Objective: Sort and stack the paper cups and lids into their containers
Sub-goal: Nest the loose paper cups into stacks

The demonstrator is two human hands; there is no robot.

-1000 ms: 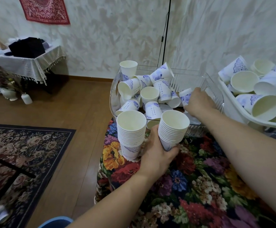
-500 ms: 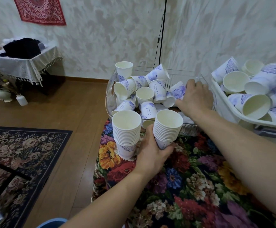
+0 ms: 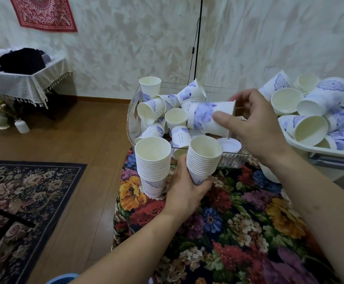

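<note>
Paper cup in my right hand: my right hand [image 3: 255, 128] pinched a single blue-printed paper cup [image 3: 210, 117] lying sideways, thumb on its near wall, fingers curled over its far side, mouth hidden behind my palm.
Left hand: my left hand [image 3: 187, 191] was wrapped round the base of a held stack [image 3: 204, 158] of nested cups, mouth up, just below the lifted cup.
Beside my left hand: a second stack [image 3: 153, 165] stood upright on the floral tablecloth [image 3: 238, 232], touching my thumb side.
Beyond both hands: the clear basket [image 3: 133, 117] held loose cups [image 3: 163, 111] jumbled at all angles, with a white lid [image 3: 229, 145] lying flat under my right hand.
Past my right wrist: the white basket [image 3: 318, 148] held larger cups [image 3: 310, 111] heaped on their sides.
</note>
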